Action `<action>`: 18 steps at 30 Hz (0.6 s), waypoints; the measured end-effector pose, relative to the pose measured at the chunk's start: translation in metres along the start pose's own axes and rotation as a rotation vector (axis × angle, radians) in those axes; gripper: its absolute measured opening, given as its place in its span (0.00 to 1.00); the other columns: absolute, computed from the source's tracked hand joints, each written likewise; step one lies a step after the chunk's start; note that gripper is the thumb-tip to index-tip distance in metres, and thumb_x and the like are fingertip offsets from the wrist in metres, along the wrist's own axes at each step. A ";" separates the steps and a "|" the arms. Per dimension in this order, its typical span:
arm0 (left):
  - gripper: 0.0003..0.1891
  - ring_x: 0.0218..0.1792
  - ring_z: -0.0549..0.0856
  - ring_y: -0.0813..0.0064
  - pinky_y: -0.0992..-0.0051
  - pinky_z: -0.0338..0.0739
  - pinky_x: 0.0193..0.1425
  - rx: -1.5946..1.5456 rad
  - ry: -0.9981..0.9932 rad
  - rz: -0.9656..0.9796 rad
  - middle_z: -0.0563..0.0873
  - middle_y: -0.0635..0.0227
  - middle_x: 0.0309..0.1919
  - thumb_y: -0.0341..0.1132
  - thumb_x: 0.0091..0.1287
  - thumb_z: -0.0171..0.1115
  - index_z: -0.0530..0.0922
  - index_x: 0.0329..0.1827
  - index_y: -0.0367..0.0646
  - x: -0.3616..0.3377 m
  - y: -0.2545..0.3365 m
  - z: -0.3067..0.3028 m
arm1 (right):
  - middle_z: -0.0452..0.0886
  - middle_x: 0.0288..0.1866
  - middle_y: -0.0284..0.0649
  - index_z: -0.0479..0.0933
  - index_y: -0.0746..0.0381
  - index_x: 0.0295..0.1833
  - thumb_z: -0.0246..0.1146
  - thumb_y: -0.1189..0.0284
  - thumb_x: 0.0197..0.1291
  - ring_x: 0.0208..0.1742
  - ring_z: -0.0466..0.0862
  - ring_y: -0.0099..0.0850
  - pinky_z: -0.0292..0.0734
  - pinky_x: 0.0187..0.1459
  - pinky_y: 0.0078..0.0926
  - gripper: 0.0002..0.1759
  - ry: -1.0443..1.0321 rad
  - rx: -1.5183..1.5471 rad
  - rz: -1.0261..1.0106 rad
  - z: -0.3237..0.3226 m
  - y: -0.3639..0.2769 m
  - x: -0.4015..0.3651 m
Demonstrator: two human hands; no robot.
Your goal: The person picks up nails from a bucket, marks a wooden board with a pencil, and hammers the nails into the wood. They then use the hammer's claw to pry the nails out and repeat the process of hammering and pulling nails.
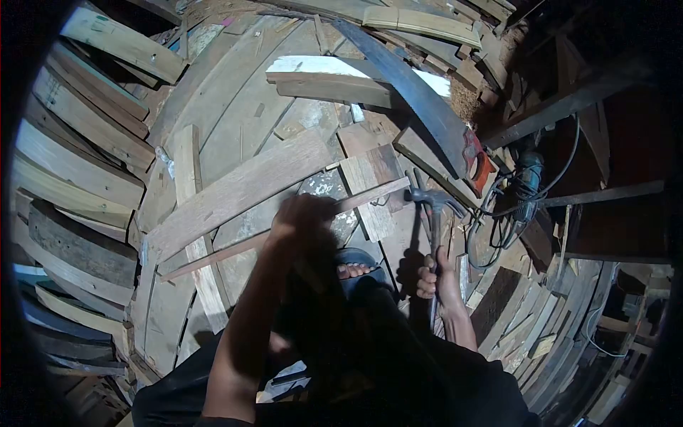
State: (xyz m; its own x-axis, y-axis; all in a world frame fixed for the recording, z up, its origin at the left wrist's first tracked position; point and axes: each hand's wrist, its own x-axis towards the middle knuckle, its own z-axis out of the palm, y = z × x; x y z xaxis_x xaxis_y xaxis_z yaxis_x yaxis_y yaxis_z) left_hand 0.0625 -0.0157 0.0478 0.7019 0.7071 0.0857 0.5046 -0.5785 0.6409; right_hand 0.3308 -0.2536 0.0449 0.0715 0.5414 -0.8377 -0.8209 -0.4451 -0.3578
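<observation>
My left hand is closed around a long thin wooden strip, which runs slantwise across the floor area in front of me. Its right end rests over a short wooden block, close to the hammer head. Shadow hides part of these fingers. In my right hand, a claw hammer is gripped by its handle, head up. A wide plank lies just beyond the strip, across a narrower board.
A handsaw with a red handle leans over a white-edged beam. To the right sits a teal power tool with its cable. Curved timbers are stacked at left. My sandalled foot is below the strip.
</observation>
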 end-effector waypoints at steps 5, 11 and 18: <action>0.15 0.49 0.93 0.56 0.55 0.85 0.55 0.151 -0.441 -0.242 0.95 0.69 0.45 0.38 0.54 0.77 0.88 0.46 0.56 0.021 -0.009 -0.002 | 0.64 0.23 0.23 0.70 0.51 0.42 0.46 0.40 0.87 0.19 0.62 0.17 0.57 0.22 0.21 0.28 -0.083 -0.394 0.107 0.011 0.002 -0.005; 0.16 0.51 0.94 0.55 0.57 0.86 0.57 0.110 -0.411 -0.255 0.96 0.67 0.46 0.37 0.54 0.75 0.89 0.48 0.56 0.021 -0.014 0.000 | 0.73 0.28 0.26 0.75 0.58 0.41 0.46 0.45 0.90 0.27 0.73 0.19 0.67 0.30 0.22 0.30 0.182 -0.740 -0.239 -0.016 0.006 -0.009; 0.07 0.39 0.92 0.47 0.55 0.84 0.43 0.050 -0.239 -0.065 0.91 0.57 0.33 0.35 0.59 0.74 0.85 0.38 0.47 0.014 -0.026 0.006 | 0.72 0.31 0.25 0.79 0.65 0.56 0.55 0.56 0.88 0.31 0.68 0.17 0.65 0.31 0.23 0.21 0.160 -1.167 -0.251 -0.011 -0.041 -0.066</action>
State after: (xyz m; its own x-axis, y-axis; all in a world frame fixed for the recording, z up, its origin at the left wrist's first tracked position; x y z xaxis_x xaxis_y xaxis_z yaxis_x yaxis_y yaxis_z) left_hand 0.0625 0.0068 0.0283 0.7629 0.6309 -0.1414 0.5730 -0.5585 0.5997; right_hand 0.3662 -0.2791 0.1104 0.2934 0.6473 -0.7035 0.2272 -0.7620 -0.6064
